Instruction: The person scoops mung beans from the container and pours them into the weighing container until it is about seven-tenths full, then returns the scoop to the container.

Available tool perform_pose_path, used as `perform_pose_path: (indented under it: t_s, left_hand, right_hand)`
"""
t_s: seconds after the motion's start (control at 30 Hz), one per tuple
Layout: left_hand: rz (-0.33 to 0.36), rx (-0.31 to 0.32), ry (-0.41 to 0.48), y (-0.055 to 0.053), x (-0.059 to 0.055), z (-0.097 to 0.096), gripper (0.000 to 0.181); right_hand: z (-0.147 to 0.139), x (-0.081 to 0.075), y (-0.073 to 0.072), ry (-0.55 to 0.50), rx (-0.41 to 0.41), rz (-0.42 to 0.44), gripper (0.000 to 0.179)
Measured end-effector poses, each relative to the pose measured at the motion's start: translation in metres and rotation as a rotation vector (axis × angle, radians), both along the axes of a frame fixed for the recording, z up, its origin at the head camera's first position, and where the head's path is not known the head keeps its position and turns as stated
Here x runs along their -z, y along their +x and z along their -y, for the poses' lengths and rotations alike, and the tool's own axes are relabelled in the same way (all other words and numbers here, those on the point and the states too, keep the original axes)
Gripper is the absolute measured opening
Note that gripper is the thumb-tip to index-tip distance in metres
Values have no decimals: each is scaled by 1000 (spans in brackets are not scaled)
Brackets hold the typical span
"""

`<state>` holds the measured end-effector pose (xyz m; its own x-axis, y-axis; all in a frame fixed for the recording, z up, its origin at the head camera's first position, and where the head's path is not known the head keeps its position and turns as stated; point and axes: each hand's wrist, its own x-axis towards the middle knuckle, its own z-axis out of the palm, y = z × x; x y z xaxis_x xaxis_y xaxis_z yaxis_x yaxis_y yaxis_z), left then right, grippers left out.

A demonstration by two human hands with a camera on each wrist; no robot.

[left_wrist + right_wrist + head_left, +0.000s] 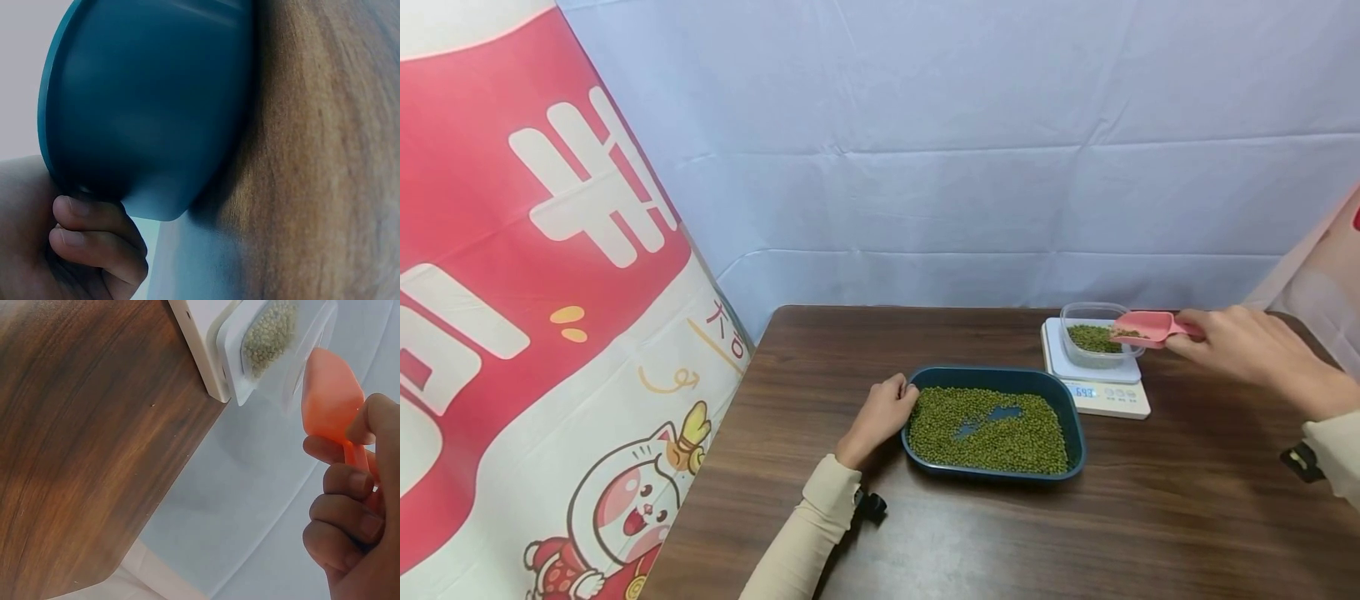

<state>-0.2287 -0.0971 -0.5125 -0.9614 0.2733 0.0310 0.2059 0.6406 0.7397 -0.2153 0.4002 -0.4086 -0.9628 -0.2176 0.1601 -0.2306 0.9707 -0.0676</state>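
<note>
My right hand point(1232, 340) grips the handle of a pink scoop point(1147, 327), tilted over the rim of a clear plastic tub point(1097, 360). A few green beans lie in the scoop's mouth, and more beans point(269, 339) cover the tub's bottom. Beneath the tub is a white kitchen scale point(1108, 398) with a lit display. On the left, my left hand point(882, 414) grips the rim of a dark blue tray point(1075, 425), which holds a wide layer of green beans. In the left wrist view, curled fingers point(94, 215) hold the edge of that tray.
Both tray and scale stand on a dark wooden table point(1000, 542), the scale near its back edge. A pale cloth backdrop point(955, 200) hangs behind, and a red and white printed banner point(625, 350) hangs at the left.
</note>
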Motion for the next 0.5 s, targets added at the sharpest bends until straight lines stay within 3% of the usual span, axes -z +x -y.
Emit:
perform_pose_path:
  t_s: [0.5]
  left_hand:
    - [-3, 2, -5, 1, -1, 0, 33]
  right_hand:
    - [0, 3, 2, 14, -9, -26, 29]
